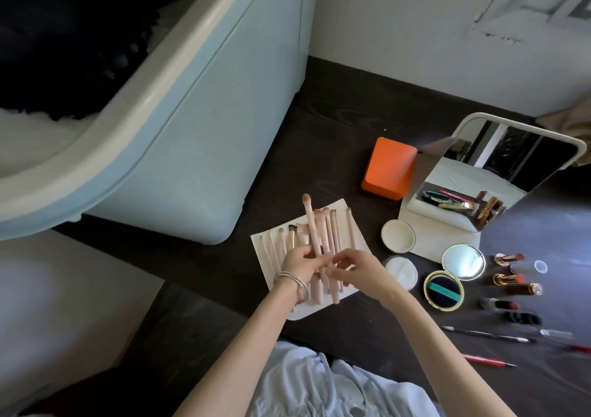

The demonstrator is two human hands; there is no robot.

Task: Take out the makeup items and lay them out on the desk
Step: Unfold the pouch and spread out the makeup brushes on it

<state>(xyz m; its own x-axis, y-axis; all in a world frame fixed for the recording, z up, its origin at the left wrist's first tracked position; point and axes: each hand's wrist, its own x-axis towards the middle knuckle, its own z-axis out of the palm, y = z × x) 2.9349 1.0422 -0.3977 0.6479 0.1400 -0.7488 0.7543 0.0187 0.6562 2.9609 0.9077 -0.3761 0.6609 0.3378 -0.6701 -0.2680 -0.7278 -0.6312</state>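
A cream brush roll lies unrolled on the dark desk, with several pale pink makeup brushes lying across it. My left hand, with bangles on the wrist, grips one long pink brush that points up and away. My right hand pinches the lower end of the brushes beside it. To the right lie an open gold compact, a round cream compact, a white puff, several lipsticks and pencils.
An orange box and a white standing mirror stand behind the items. A large pale blue tub rests on the desk's left part. A white wall backs the desk. My light blue clothing is at the bottom.
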